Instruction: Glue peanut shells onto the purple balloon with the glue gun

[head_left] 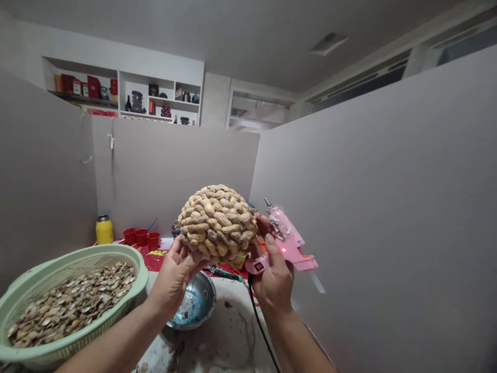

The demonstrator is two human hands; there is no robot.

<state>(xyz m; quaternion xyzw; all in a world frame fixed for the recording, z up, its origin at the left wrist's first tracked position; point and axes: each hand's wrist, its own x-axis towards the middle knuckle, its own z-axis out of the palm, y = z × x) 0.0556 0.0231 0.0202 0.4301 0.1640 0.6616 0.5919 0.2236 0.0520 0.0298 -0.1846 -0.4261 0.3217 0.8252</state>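
A dome covered in peanut shells (217,223) is held up in front of me, above the table. My left hand (182,267) grips its lower left edge, thumb on the near side. In my right hand (274,274) is a pink hot glue gun (287,235), its nozzle pointing up and away and a red light glowing on its body. A clear glue stick pokes out of its rear, and a black cord hangs from the handle. Fingers of my right hand also reach to the dome's right side; whether they touch it is hard to see.
A green plastic basket (142,264) of shell pieces stands at left. Under my hands sits a metal bowl (194,305) with blue stains, near green-handled pliers (227,274). Red cups (142,237) and a yellow bottle (104,230) stand farther back. Grey partitions (373,207) enclose the table.
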